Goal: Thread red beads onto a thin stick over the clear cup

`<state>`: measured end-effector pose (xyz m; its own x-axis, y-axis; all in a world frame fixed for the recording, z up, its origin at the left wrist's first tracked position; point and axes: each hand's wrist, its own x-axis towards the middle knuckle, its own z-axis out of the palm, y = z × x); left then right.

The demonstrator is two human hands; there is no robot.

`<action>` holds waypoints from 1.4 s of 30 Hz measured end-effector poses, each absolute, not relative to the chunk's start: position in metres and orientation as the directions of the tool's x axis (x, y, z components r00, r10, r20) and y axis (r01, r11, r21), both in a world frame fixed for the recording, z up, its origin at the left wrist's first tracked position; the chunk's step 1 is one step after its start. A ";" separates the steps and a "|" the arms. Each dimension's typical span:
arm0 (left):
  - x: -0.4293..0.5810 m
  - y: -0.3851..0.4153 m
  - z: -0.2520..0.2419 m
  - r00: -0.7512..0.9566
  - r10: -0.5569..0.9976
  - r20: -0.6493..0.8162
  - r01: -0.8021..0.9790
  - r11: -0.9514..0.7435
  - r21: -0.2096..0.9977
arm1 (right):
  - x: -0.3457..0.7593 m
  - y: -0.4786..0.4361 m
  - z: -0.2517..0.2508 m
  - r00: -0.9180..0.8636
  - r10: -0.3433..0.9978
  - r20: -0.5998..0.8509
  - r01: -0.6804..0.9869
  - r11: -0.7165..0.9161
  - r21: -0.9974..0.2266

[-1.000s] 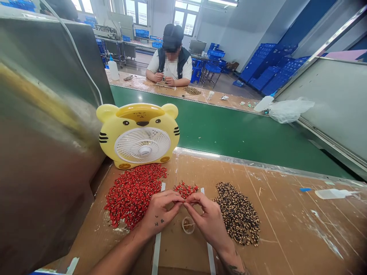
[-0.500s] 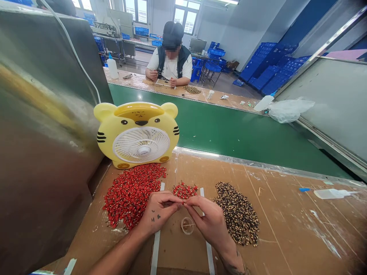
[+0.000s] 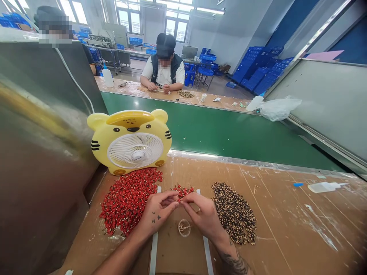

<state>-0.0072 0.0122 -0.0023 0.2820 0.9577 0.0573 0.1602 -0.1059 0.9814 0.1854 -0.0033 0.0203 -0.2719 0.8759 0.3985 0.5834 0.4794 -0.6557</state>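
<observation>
My left hand (image 3: 159,212) and my right hand (image 3: 202,217) meet fingertip to fingertip over the brown worktop, both pinched on a tiny piece I cannot make out. Just beyond the fingertips lies a small cluster of red pieces (image 3: 183,190). A large heap of red pieces (image 3: 127,198) spreads left of my left hand. A heap of dark and tan pieces (image 3: 233,212) lies right of my right hand. A small clear cup (image 3: 184,227) sits on the worktop between my wrists.
A yellow tiger-shaped desk fan (image 3: 130,142) stands behind the red heap. A metal panel (image 3: 43,152) walls the left side. A green conveyor belt (image 3: 229,133) runs across beyond the worktop; a person (image 3: 164,68) sits working at its far side. A squeeze bottle (image 3: 323,186) lies at right.
The view has tilted and shifted slightly; my hands stay pinched together in about the same place. The person across the belt has brought both hands together on their table.
</observation>
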 end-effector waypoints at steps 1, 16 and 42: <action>-0.011 0.016 -0.001 0.278 0.953 0.120 0.250 -0.193 0.949 | 0.190 0.000 0.020 -0.230 0.889 0.396 0.610 0.449 -0.653; -0.036 0.039 0.007 0.362 0.932 -0.004 0.902 -0.349 0.254 | 0.209 0.021 -0.003 -0.225 0.936 0.272 0.759 0.343 -0.553; -0.024 0.020 0.004 0.268 0.958 -0.106 -0.115 0.141 0.983 | 0.211 -0.041 0.013 -0.403 0.915 0.009 0.575 0.261 -0.775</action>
<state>-0.0240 0.0198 0.0039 0.2677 0.9576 -0.1061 -0.1149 0.1411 0.9833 0.2113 -0.0411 0.0133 -0.4035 0.9150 0.0087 0.5754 0.2611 -0.7751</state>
